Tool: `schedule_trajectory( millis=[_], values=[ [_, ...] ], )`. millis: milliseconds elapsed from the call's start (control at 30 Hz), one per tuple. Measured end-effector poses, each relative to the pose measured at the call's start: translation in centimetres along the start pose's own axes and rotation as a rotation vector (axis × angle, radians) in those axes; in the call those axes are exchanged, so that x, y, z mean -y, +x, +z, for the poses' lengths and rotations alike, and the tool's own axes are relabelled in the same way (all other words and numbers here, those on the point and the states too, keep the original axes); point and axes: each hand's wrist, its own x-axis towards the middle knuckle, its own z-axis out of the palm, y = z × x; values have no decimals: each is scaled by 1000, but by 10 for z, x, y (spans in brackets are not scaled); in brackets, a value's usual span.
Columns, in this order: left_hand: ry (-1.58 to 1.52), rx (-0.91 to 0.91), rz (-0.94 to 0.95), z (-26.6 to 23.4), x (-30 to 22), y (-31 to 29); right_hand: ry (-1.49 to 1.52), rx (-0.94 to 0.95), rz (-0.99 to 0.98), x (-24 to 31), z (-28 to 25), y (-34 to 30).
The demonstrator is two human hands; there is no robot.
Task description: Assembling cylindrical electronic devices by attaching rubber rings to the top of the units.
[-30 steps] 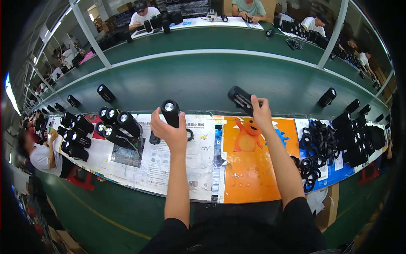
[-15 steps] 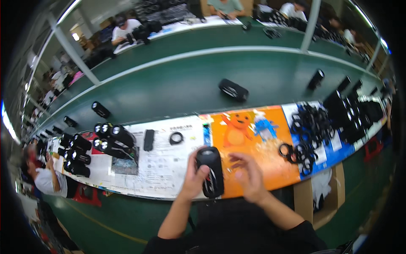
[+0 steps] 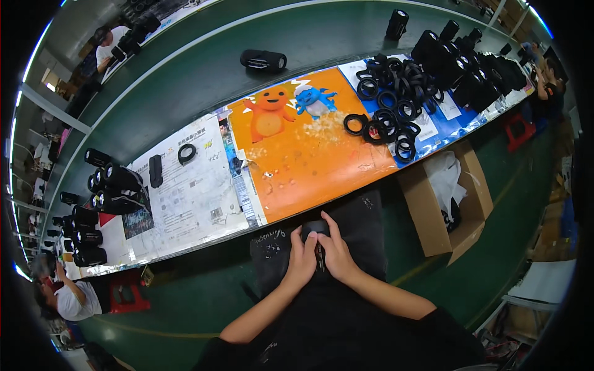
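Below the table's front edge, close to my body, a black cylindrical portable speaker (image 3: pixel 315 227) is held between both hands. My left hand (image 3: pixel 301 261) wraps its left side, with the thumb on top. My right hand (image 3: pixel 338 255) closes on the right side, its thumb beside the other one. Fingers and palms cover most of the speaker, and its lower part is hard to see. On the white sheet of the table lie a single black ring (image 3: pixel 187 154) and a flat black oblong piece (image 3: pixel 155 171).
A heap of black rings (image 3: pixel 396 93) covers the blue mat, beyond the orange mat (image 3: pixel 322 179). Speakers crowd both table ends; one speaker (image 3: pixel 263 60) lies on the green conveyor. An open cardboard box (image 3: pixel 427 213) stands at right. A person (image 3: pixel 77 300) works at far left.
The speaker has come down from the table edge toward my body. My right hand, open and apart before, now grips it together with my left. The view has turned.
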Motion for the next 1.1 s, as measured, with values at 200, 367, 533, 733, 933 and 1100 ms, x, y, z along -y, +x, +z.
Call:
schedule_trajectory(
  millis=[200, 367, 533, 733, 933, 1100],
  values=[
    [-124, 11, -376, 4, 3, 56, 199, -140, 345, -75, 11, 66],
    [-343, 153, -390, -13, 66, 137, 178, 1, 480, -26, 3, 112],
    [-348, 46, -345, -28, 125, 166, -97, -14, 397, -73, 32, 136],
    [-402, 53, -325, -18, 126, 171, -45, -84, 364, -80, 25, 134],
    [-478, 43, -323, -14, 121, 172, -21, -152, 345, -77, 22, 142],
    [-532, 38, -324, -17, 116, 175, -85, -98, 331, -75, 20, 146]
  ],
)
